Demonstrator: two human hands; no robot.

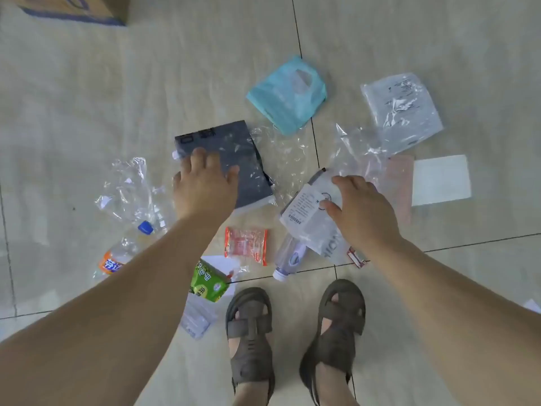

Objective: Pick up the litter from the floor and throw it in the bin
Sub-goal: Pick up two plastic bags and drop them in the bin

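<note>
Two hands reach down over litter strewn on the floor [87, 112]: left hand [202, 186] spread on the grey packet [234, 153], right hand [363, 206] loosely open, thumb touching the white pouch [304, 218]. Both look light, limp, slippery; pinch an edge.

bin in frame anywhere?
No. Only tiled floor, scattered litter such as the teal bag and dark packet, and a cardboard box corner show.
</note>
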